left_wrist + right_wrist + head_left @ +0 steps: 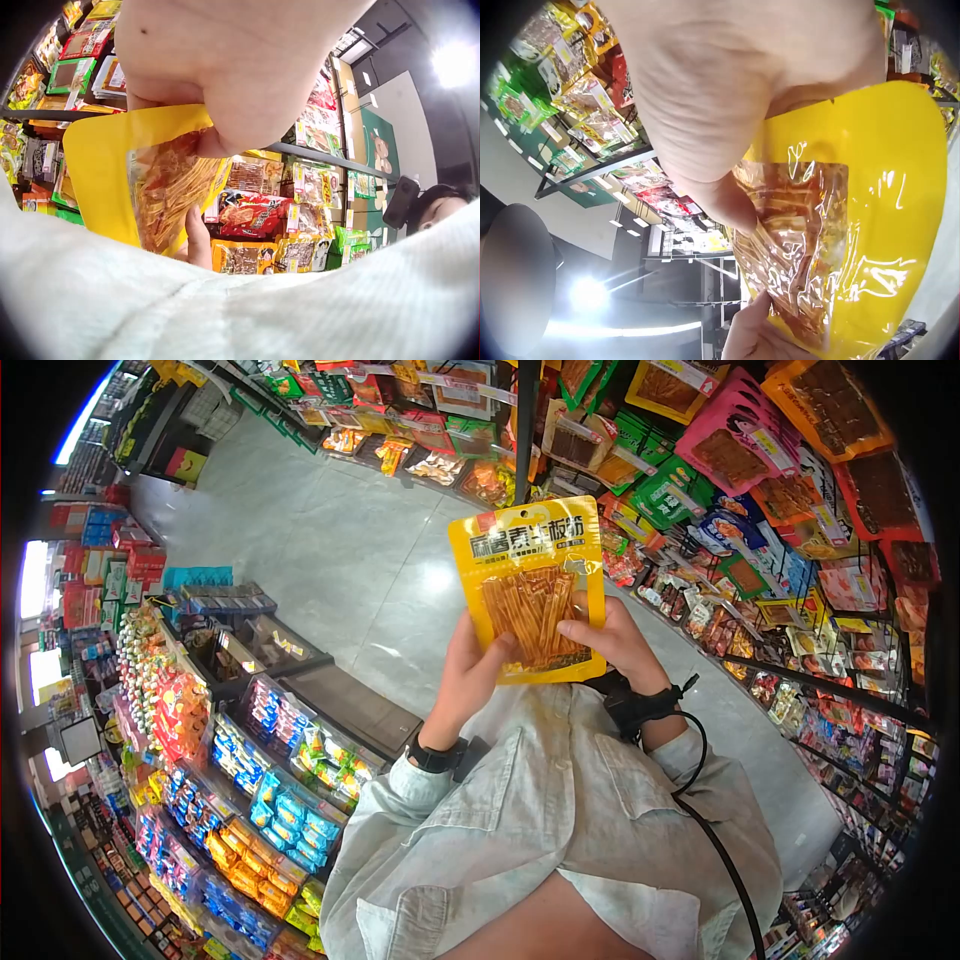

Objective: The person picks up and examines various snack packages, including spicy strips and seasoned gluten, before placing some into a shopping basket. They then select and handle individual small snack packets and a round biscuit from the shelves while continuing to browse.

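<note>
A yellow snack packet [530,590] with a clear window is held upright in front of the body, its printed front facing up at the head camera. Brown strips show through the window. My left hand [473,672] grips the lower left edge, thumb on the window and fingers hidden behind. On the opposite edge my right hand [622,643] pinches the packet the same way, thumb across the front. In the left wrist view the packet [150,180] hangs below the left hand [247,75]. The right wrist view shows the glossy packet [885,187] beside the right hand [712,97].
Hanging snack packets [745,445] fill the rack at the right. On the left stands a tiered shelf with blue snack packs [290,820] and other sweets. Grey tiled floor [370,560] runs between them. A black cable [715,840] trails from the right wrist.
</note>
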Tool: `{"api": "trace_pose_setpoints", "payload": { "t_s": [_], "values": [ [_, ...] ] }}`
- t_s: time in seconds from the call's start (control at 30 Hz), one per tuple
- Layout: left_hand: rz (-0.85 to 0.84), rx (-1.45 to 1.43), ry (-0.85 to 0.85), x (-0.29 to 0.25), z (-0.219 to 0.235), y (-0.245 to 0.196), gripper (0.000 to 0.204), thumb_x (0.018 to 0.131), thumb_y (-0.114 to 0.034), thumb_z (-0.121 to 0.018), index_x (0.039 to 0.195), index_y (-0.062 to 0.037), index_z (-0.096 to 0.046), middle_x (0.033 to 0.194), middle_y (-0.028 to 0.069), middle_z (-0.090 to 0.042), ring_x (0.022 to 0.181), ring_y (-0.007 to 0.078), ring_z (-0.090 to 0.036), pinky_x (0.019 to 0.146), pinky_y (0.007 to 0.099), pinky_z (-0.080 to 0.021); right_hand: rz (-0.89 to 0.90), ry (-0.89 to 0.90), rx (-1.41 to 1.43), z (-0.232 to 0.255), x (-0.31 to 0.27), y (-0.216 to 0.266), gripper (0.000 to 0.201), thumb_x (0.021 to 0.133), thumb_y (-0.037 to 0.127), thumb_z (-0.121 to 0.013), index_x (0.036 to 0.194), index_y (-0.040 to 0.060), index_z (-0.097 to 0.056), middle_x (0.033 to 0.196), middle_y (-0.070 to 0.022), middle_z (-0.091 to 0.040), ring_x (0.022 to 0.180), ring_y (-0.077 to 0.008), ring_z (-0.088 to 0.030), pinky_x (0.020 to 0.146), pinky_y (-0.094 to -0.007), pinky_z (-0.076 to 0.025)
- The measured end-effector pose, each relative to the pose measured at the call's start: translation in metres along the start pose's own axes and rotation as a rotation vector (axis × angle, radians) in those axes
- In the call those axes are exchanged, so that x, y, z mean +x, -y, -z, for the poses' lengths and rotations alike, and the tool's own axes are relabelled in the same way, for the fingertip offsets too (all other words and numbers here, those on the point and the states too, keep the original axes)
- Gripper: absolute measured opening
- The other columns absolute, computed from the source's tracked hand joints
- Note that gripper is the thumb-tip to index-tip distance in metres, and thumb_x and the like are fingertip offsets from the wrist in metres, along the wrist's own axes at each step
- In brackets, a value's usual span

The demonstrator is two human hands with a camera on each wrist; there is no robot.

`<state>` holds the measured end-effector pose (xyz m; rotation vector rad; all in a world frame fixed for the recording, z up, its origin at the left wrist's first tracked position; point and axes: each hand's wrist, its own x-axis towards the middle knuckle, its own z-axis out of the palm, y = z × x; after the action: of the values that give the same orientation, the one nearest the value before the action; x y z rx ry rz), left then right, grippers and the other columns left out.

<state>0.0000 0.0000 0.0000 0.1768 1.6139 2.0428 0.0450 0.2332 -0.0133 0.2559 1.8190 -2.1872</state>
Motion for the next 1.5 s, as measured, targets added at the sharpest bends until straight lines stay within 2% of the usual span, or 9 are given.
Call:
{"api": "trace_pose_setpoints", "payload": {
  "t_s": [0.17,0.57,0.67,0.87,0.97,1.0,1.1,1.3,1.5],
  "values": [
    [-0.010,-0.012,-0.006,0.001,-0.002,0.002,0.041,0.101,0.002,-0.054,0.141,-0.0004,-0.044,0.121,0.0071,-0.064,0.100,0.0136,-0.066,0.087,0.0297,-0.055,0.103,-0.084,-0.035,-0.009,-0.001,0.003,0.026,0.092,0.016,-0.074,0.107,-0.0036,-0.069,0.093,-0.0012,-0.070,0.084,-0.0066,-0.060,0.076,-0.0260,-0.050],
    [-0.036,0.018,0.019,0.002,-0.001,0.008,0.039,0.104,0.000,-0.053,0.141,0.0009,-0.043,0.126,0.0088,-0.062,0.108,0.0161,-0.066,0.093,0.0323,-0.056,0.128,-0.179,-0.128,-0.017,-0.005,0.012,0.018,0.094,0.013,-0.072,0.101,-0.0036,-0.070,0.091,-0.0018,-0.071,0.083,-0.0081,-0.063,0.078,-0.0263,-0.052],
    [-0.045,0.015,0.033,0.001,0.000,0.007,0.039,0.104,-0.001,-0.051,0.142,0.0027,-0.043,0.131,0.0103,-0.059,0.109,0.0151,-0.063,0.092,0.0305,-0.054,0.062,-0.110,-0.082,-0.013,-0.004,0.007,0.031,0.093,0.013,-0.074,0.118,-0.0032,-0.066,0.109,-0.0047,-0.071,0.095,-0.0104,-0.064,0.087,-0.0282,-0.052],
    [-0.160,0.290,-0.167,0.003,-0.003,0.014,0.034,0.104,-0.006,-0.056,0.137,-0.0021,-0.052,0.117,0.0162,-0.070,0.104,0.0215,-0.070,0.088,0.0356,-0.056,0.249,-0.461,-0.309,-0.015,0.008,-0.013,0.074,0.089,0.010,-0.078,0.150,0.0025,-0.038,0.146,-0.0083,-0.050,0.130,-0.0141,-0.050,0.112,-0.0316,-0.037],
    [-0.081,0.664,-0.091,0.001,-0.012,-0.005,0.040,0.100,-0.010,-0.063,0.139,-0.0053,-0.054,0.112,0.0214,-0.072,0.100,0.0354,-0.072,0.087,0.0413,-0.057,0.363,-0.236,0.011,-0.033,0.005,-0.005,0.068,0.092,0.012,-0.076,0.149,0.0037,-0.041,0.146,-0.0098,-0.051,0.131,-0.0174,-0.052,0.113,-0.0330,-0.039],
    [-0.301,0.662,0.032,0.004,-0.017,-0.005,0.046,0.094,-0.014,-0.069,0.138,-0.0063,-0.058,0.127,0.0237,-0.066,0.111,0.0447,-0.065,0.093,0.0460,-0.055,0.270,-0.203,0.073,-0.031,0.004,-0.006,0.062,0.094,0.014,-0.074,0.147,0.0037,-0.044,0.143,-0.0099,-0.054,0.128,-0.0182,-0.055,0.110,-0.0333,-0.042],
    [-0.606,0.871,0.241,0.006,-0.031,-0.011,0.045,0.091,-0.015,-0.071,0.134,-0.0063,-0.062,0.140,0.0224,-0.060,0.123,0.0425,-0.060,0.102,0.0474,-0.051,0.047,-0.202,0.343,-0.027,0.000,-0.008,0.047,0.099,0.019,-0.069,0.141,0.0032,-0.053,0.135,-0.0099,-0.062,0.121,-0.0202,-0.062,0.102,-0.0341,-0.050],
    [-0.414,0.640,0.271,0.000,-0.010,-0.012,0.046,0.089,-0.008,-0.071,0.135,-0.0060,-0.065,0.150,0.0198,-0.053,0.134,0.0394,-0.053,0.112,0.0448,-0.042,0.067,-0.339,0.729,-0.029,0.003,0.010,0.040,0.104,0.023,-0.062,0.138,0.0023,-0.055,0.130,-0.0094,-0.066,0.116,-0.0217,-0.066,0.100,-0.0361,-0.053],
    [-0.424,0.687,0.222,-0.002,-0.001,-0.016,0.059,0.089,-0.008,-0.071,0.145,-0.0056,-0.053,0.147,0.0225,-0.054,0.136,0.0414,-0.051,0.113,0.0453,-0.041,-0.014,-0.343,0.569,-0.048,0.001,-0.005,0.040,0.101,0.022,-0.065,0.136,0.0035,-0.057,0.130,-0.0068,-0.066,0.118,-0.0181,-0.064,0.099,-0.0333,-0.053]
  ]
}}
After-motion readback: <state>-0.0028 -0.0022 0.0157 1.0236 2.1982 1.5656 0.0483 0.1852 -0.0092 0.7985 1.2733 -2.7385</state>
